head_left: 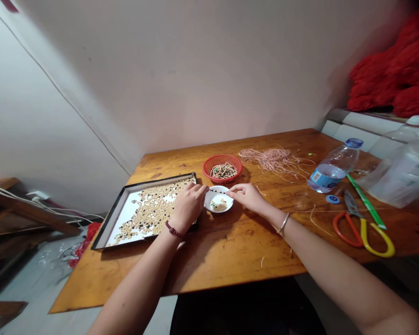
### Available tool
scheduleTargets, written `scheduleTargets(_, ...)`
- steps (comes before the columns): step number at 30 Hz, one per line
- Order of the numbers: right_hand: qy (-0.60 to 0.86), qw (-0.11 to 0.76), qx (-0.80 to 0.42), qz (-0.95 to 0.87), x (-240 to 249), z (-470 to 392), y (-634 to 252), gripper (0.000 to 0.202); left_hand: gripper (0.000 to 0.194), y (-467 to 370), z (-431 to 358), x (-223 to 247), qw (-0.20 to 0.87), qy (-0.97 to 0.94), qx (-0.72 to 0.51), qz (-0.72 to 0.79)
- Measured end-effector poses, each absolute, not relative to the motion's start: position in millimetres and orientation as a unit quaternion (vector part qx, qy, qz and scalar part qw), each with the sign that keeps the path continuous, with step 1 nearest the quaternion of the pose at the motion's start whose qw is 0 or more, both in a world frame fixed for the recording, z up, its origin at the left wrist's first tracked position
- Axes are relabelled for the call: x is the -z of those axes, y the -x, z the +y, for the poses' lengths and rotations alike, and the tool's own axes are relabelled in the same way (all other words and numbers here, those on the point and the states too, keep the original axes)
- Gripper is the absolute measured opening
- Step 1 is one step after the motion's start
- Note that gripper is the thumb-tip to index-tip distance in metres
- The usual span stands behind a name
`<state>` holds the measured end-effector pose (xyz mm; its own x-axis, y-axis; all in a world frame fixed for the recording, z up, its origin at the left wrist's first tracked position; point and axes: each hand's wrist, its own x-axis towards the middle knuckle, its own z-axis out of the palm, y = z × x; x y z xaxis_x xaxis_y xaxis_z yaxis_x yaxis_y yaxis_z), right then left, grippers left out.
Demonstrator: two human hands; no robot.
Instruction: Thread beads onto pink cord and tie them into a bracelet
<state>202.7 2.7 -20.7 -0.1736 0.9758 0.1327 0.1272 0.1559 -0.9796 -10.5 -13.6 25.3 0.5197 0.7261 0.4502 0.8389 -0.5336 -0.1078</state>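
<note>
A short string of dark beads (218, 191) stretches between my two hands, over a small white bowl (219, 210) with some pale and green beads inside. My left hand (190, 203), with closed fingers, grips the string's left end at the bowl's rim. The right end is pinched by my right hand (247, 196), thumb and forefinger together. Left of the bowl, a black-edged tray (117, 211) holds pale and dark loose beads. Just behind the bowl is a red basket (206, 164) with strung beads in it.
Pink cord (274, 159) lies tangled at the back. On the right are a water bottle (331, 170), a blue cap (333, 199), scissors (352, 211) with red and yellow handles, a green strip (366, 202) and a blurred clear jug (401, 172). The wooden table (216, 267) meets the wall behind.
</note>
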Motion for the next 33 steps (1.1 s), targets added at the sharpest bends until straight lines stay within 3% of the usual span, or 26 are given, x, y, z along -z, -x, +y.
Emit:
scheduleTargets(6, 0.438, 0.488, -0.474, -0.588, 16.7, 2.8, -200.3, 0.022, 0.016, 11.0, -13.5, -24.7, 0.167, 0.853, 0.167, -0.465)
scheduleTargets(33, 0.463, 0.399, -0.353, -0.709, 34.3, 7.5, -199.7, 0.03, 0.014, 6.4, -16.0, -20.3, 0.177, 0.855, 0.148, -0.464)
